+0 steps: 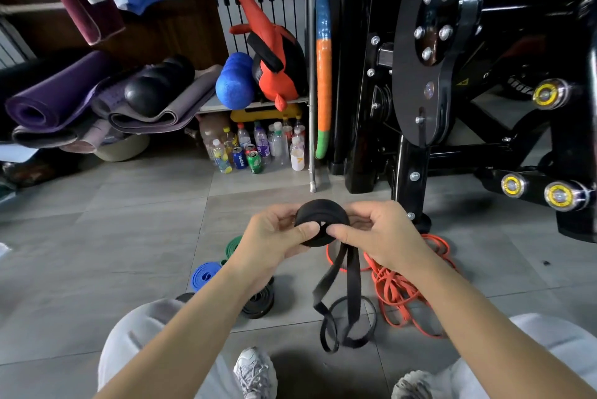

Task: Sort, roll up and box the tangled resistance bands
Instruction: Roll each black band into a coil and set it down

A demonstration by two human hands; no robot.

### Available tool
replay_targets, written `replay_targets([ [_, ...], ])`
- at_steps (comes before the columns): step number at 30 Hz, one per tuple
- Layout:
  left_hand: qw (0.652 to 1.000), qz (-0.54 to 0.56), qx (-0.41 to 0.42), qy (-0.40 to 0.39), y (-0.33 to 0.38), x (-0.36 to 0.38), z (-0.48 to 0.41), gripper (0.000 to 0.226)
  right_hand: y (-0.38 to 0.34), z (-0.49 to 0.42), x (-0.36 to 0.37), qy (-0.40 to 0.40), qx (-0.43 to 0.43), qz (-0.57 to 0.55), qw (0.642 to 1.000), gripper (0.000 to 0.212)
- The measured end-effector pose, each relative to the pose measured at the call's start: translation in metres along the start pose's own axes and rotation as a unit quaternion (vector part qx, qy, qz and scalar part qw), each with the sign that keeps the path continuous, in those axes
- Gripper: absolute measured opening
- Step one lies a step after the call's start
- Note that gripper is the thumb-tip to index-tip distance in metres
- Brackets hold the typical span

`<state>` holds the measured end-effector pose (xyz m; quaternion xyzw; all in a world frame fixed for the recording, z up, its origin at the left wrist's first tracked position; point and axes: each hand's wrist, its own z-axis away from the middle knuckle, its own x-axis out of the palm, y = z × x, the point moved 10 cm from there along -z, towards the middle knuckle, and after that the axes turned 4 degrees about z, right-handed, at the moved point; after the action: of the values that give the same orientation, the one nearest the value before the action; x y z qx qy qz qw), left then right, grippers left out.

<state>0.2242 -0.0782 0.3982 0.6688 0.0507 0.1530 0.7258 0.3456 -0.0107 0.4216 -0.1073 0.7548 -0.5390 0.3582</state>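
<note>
Black flat rubber resistance band [321,221]: half-rolled coil in mid-air above grey tiled floor [129,237], pinched by left hand [274,234] and right hand [378,237], thumbs on coil face, likely to stop unwinding; loose tail [353,285] dangling to floor; tangled thin orange rubber bands [403,285] beside

Half-rolled black band [319,212], tail dangling, orange bands [396,291] tangled beneath
</note>
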Motion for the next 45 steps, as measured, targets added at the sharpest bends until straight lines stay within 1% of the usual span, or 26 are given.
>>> replay_targets([
  [1,0.991,-0.13,0.033,-0.008,0.008,-0.001,-0.002,0.026,0.001,-0.002,0.004,-0.024,0.004,0.05,0.998,0.015],
  [2,0.952,-0.299,0.068,-0.018,0.017,0.003,-0.003,0.03,0.002,-0.004,0.009,-0.054,0.0,0.121,0.991,0.014],
  [3,0.889,-0.446,0.098,-0.038,0.023,0.011,-0.004,0.039,0.002,-0.006,0.016,-0.083,-0.012,0.203,0.976,0.016],
  [4,0.83,-0.541,0.119,-0.065,0.026,0.021,-0.006,0.047,0.0,-0.008,0.021,-0.101,-0.027,0.268,0.958,0.019],
  [5,0.79,-0.594,0.123,-0.089,0.026,0.029,-0.007,0.048,-0.003,-0.01,0.025,-0.106,-0.039,0.302,0.947,0.022],
  [7,0.758,-0.631,0.132,-0.099,0.032,0.037,-0.008,0.034,-0.007,-0.013,0.025,-0.09,-0.049,0.292,0.951,0.021],
  [8,0.767,-0.621,0.136,-0.087,0.038,0.034,-0.01,0.028,-0.007,-0.013,0.021,-0.075,-0.038,0.252,0.964,0.017],
  [11,0.847,-0.514,0.125,-0.045,0.05,0.016,-0.013,0.02,0.001,-0.012,0.013,-0.05,-0.001,0.109,0.993,0.021],
  [13,0.892,-0.437,0.114,-0.034,0.055,0.008,-0.012,0.028,0.01,-0.009,0.012,-0.053,0.01,0.085,0.995,0.027],
  [15,0.934,-0.338,0.111,-0.015,0.061,-0.001,-0.01,0.035,0.018,-0.004,0.012,-0.05,0.016,0.079,0.995,0.025],
  [18,0.982,-0.157,0.108,0.005,0.066,-0.012,-0.01,0.033,0.015,-0.001,0.009,-0.022,0.01,-0.043,0.999,0.031],
  [20,0.996,-0.025,0.087,0.013,0.058,-0.013,-0.01,0.027,0.007,-0.003,0.005,0.002,-0.012,-0.101,0.995,0.033],
  [23,0.988,0.138,0.067,0.011,0.045,-0.011,-0.013,0.029,-0.004,-0.009,0.003,0.013,-0.027,-0.17,0.985,0.026],
  [26,0.974,0.224,0.046,0.006,0.03,-0.005,-0.017,0.033,-0.005,-0.014,-0.003,0.036,-0.016,-0.212,0.976,0.024],
  [28,0.965,0.26,0.026,0.002,0.021,-0.002,-0.018,0.03,-0.004,-0.015,-0.006,0.045,-0.013,-0.196,0.98,0.023],
  [29,0.968,0.251,0.014,0.003,0.017,-0.002,-0.018,0.027,-0.004,-0.015,-0.006,0.041,-0.013,-0.173,0.984,0.024],
  [30,0.981,0.192,0.011,0.008,0.017,-0.005,-0.018,0.023,-0.004,-0.015,-0.007,0.033,-0.016,-0.144,0.989,0.027],
  [31,0.997,0.069,0.027,0.018,0.024,-0.01,-0.018,0.022,-0.005,-0.015,-0.008,0.022,-0.017,-0.116,0.993,0.029],
  [32,0.993,-0.095,0.058,0.025,0.036,-0.014,-0.018,0.025,-0.004,-0.017,-0.009,0.01,-0.016,-0.079,0.997,0.03],
  [34,0.928,-0.357,0.108,-0.005,0.055,-0.005,-0.018,0.036,-0.003,-0.022,-0.007,-0.022,-0.01,0.034,0.999,0.023],
  [35,0.887,-0.445,0.119,-0.035,0.058,0.005,-0.019,0.042,-0.003,-0.024,-0.002,-0.043,-0.01,0.09,0.995,0.017],
  [37,0.815,-0.562,0.13,-0.062,0.064,0.018,-0.019,0.036,-0.005,-0.025,0.004,-0.059,-0.017,0.151,0.987,0.016],
  [38,0.802,-0.579,0.132,-0.059,0.067,0.019,-0.019,0.03,-0.006,-0.025,0.004,-0.056,-0.018,0.146,0.988,0.017],
  [40,0.817,-0.558,0.139,-0.048,0.072,0.018,-0.021,0.023,-0.009,-0.024,0.001,-0.042,-0.019,0.107,0.993,0.023],
  [42,0.861,-0.49,0.13,-0.036,0.074,0.012,-0.022,0.022,-0.007,-0.023,-0.003,-0.028,-0.011,0.07,0.997,0.027],
  [45,0.94,-0.322,0.111,-0.028,0.068,0.005,-0.019,0.032,-0.003,-0.02,-0.003,-0.029,-0.008,0.023,0.999,0.035],
])
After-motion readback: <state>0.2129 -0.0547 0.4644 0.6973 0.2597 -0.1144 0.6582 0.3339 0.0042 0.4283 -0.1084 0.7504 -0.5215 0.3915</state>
